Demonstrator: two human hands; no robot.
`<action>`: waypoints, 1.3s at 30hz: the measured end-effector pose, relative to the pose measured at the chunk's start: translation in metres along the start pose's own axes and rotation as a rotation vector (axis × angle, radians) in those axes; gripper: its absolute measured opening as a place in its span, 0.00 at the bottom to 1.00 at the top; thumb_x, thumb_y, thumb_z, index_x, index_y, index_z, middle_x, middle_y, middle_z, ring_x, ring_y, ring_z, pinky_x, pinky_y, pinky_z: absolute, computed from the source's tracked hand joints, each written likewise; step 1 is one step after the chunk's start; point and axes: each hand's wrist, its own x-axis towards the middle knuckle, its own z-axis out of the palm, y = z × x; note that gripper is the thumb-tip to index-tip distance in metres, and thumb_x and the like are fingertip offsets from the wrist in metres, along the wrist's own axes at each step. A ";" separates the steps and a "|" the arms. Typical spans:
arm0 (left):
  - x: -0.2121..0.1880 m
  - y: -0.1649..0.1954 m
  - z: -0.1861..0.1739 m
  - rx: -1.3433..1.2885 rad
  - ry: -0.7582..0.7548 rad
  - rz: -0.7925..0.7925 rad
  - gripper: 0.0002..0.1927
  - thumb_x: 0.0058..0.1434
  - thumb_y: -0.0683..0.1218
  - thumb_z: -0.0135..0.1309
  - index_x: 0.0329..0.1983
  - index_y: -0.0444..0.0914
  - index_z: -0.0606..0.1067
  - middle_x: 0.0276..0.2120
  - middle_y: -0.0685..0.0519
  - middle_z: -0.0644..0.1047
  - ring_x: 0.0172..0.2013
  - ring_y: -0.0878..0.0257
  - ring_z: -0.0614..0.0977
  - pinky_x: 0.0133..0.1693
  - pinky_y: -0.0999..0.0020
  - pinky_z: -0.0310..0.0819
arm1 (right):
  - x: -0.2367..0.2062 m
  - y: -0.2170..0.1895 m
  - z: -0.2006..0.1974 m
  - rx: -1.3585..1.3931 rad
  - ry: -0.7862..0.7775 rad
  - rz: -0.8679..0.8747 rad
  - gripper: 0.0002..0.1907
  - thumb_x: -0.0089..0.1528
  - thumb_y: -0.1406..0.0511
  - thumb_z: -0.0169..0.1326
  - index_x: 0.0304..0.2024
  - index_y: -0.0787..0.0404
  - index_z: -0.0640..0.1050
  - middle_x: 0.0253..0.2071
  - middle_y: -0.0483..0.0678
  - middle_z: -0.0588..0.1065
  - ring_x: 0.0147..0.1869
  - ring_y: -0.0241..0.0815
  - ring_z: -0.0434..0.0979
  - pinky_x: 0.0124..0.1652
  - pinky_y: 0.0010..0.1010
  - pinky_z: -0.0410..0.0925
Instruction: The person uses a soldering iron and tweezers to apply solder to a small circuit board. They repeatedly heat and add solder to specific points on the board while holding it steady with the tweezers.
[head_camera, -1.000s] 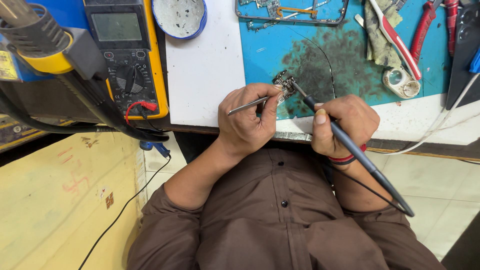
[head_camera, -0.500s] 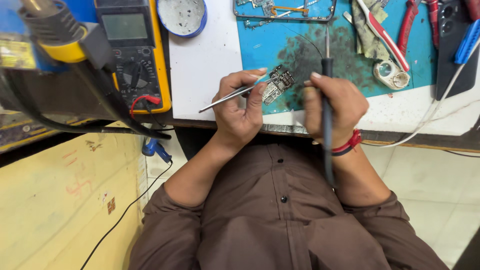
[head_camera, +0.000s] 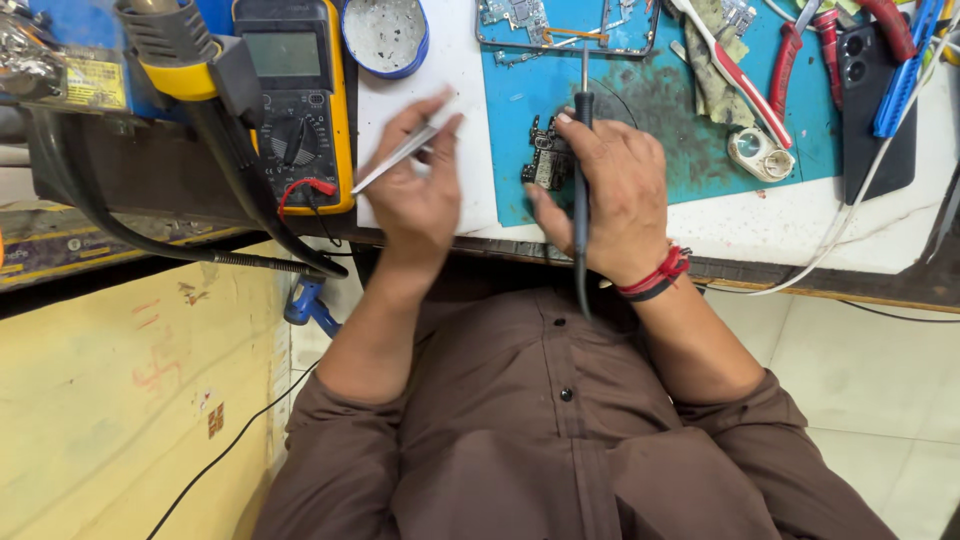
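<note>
Small dark circuit board sits on my blue work mat on the worktop, right hand closed round the black soldering iron while bracing it, left hand pinching silver tweezers clear alongside.

White workbench above pale floor tiles — yellow panel alongside.

Circuit board sits on the work mat, just left of the right hand. Left hand hovers further left, multimeter beyond it, round tin behind.
</note>
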 end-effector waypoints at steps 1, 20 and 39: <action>0.009 -0.003 -0.008 0.044 0.026 0.024 0.10 0.75 0.37 0.56 0.56 0.28 0.75 0.48 0.47 0.82 0.46 0.64 0.85 0.49 0.73 0.82 | -0.001 0.000 0.001 0.000 -0.004 -0.010 0.31 0.60 0.63 0.65 0.64 0.63 0.71 0.55 0.55 0.75 0.60 0.58 0.73 0.61 0.48 0.62; 0.051 -0.028 -0.017 0.209 0.086 0.099 0.04 0.73 0.36 0.57 0.47 0.30 0.79 0.38 0.48 0.86 0.38 0.65 0.88 0.41 0.73 0.82 | -0.008 0.005 0.004 0.049 0.039 -0.017 0.32 0.62 0.65 0.68 0.64 0.63 0.68 0.61 0.57 0.74 0.62 0.60 0.73 0.63 0.48 0.64; 0.011 -0.008 0.002 -0.303 -0.002 -0.180 0.05 0.74 0.38 0.57 0.48 0.31 0.75 0.45 0.45 0.83 0.28 0.73 0.77 0.26 0.79 0.67 | -0.033 0.010 0.008 0.353 0.292 0.210 0.16 0.76 0.68 0.57 0.65 0.62 0.71 0.47 0.54 0.76 0.48 0.43 0.78 0.48 0.30 0.71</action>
